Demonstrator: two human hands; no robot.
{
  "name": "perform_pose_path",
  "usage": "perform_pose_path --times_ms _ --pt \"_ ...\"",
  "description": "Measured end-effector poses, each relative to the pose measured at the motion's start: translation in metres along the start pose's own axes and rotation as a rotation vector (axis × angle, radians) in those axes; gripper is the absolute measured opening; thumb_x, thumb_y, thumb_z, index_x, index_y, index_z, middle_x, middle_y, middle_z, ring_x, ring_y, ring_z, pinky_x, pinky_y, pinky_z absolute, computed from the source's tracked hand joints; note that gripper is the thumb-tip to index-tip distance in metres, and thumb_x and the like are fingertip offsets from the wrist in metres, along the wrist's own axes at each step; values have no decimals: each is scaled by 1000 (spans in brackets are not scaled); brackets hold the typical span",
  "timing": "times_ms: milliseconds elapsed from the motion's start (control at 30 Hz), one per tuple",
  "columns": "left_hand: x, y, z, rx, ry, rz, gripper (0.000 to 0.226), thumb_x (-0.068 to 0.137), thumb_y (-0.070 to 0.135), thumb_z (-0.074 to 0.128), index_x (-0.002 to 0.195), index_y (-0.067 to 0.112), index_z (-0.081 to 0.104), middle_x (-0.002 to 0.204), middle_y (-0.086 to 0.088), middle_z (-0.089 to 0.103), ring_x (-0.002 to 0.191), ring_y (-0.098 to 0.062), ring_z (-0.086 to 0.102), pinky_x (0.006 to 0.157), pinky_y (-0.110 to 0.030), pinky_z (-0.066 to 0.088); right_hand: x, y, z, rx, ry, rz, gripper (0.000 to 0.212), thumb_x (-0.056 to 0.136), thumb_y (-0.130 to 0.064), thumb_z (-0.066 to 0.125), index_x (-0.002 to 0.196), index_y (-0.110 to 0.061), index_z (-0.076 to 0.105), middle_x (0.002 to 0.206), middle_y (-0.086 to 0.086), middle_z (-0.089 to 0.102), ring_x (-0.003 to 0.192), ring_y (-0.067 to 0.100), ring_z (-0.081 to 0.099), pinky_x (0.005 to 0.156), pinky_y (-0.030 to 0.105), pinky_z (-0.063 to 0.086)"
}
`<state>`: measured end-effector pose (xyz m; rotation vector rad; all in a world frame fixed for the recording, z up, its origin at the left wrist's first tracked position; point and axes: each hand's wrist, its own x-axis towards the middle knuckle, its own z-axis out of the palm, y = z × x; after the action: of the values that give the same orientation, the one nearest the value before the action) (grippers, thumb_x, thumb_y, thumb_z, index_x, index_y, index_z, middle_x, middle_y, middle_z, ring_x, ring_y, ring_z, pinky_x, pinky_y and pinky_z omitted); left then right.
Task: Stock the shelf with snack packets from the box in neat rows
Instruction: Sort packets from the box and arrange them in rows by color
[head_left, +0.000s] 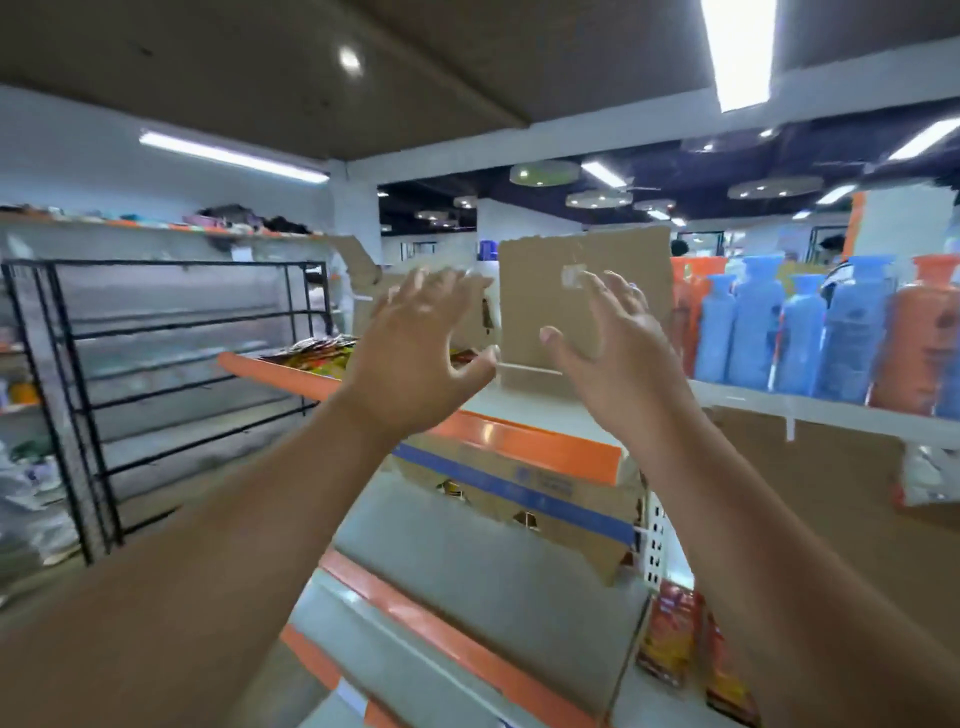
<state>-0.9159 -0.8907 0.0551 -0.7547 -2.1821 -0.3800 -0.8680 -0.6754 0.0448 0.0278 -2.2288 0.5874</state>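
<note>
- My left hand (410, 353) and right hand (618, 338) are up, fingers spread, holding nothing; I judge this a reach for the box (540, 291).
- Box: matte torn cardboard, flaps upright, on the top shelf (545, 447). I cannot tell if the hands touch it.
- Snack packets (317, 353): glossy, crinkled, heaped at the shelf's left, not yet rowed.

A black wire rack (171, 364) stands left of the left grip (410, 358), before a white wall (78, 156). Tube lights (234, 156) glow above.
</note>
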Motion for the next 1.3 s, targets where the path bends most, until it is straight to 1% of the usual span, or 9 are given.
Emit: perform_pose_path --times_ms 200,333,433,533,833,933,1033,1133,1300 --pt "44 -52 19 -1 -73 -62 63 94 52 58 152 33 45 150 3 53 135 -21 48 112 -47 41 83 -5 37 -29 -160 -33 70 95 -57 56 155 -26 35 165 1 25 153 22 22 119 41 31" --pt "68 -92 50 -54 -269 -251 63 92 54 59 152 44 41 156 4 50 140 -23 48 111 -47 44 134 -21 54 -143 -392 49 46 98 -45 56 136 -19 56 136 5 57 115 26 57 83 33 49" --pt "81 -121 72 -74 -321 -338 62 91 51 62 150 46 45 152 4 54 136 -23 52 105 -40 46 165 -31 77 -298 -564 50 45 102 -38 49 139 -13 52 135 8 58 121 29 56 94 37 47" --pt "94 -147 92 -105 -357 -364 59 91 49 63 148 46 49 145 6 59 126 -22 57 95 -35 47 188 -31 104 -322 -601 15 39 97 -40 56 125 -13 62 127 10 64 114 30 60 88 38 48" --pt "143 -240 163 -151 -515 -261 39 92 32 62 131 35 69 133 8 68 114 -17 64 90 -26 49 237 -43 201 -531 -837 -7 42 93 -55 57 110 -19 69 110 1 66 105 24 61 98 42 49" --pt "161 -274 190 -154 -483 -175 35 93 25 57 121 36 74 125 10 71 113 -17 64 96 -30 52 252 -44 249 -560 -903 60 34 91 -50 61 85 -18 67 81 -2 65 76 16 61 70 28 49" --pt "185 -303 215 -243 -374 -176 31 94 23 53 111 37 76 115 13 74 106 -16 65 91 -28 50 268 -46 295 -643 -897 77 48 75 -63 56 61 -18 68 67 -1 67 75 22 66 77 37 55" --pt "213 -320 233 -320 -369 -167 32 95 23 52 110 37 76 112 11 71 100 -17 62 87 -29 48 276 -51 338 -562 -821 72 39 86 -54 62 69 -19 60 74 0 61 80 27 62 76 35 51" --pt "244 -337 247 -326 -588 -56 30 86 24 59 108 37 75 107 14 70 100 -14 65 92 -35 55 257 -55 377 -425 -766 82 40 87 -56 69 92 -16 65 86 -3 64 82 21 60 76 35 51"
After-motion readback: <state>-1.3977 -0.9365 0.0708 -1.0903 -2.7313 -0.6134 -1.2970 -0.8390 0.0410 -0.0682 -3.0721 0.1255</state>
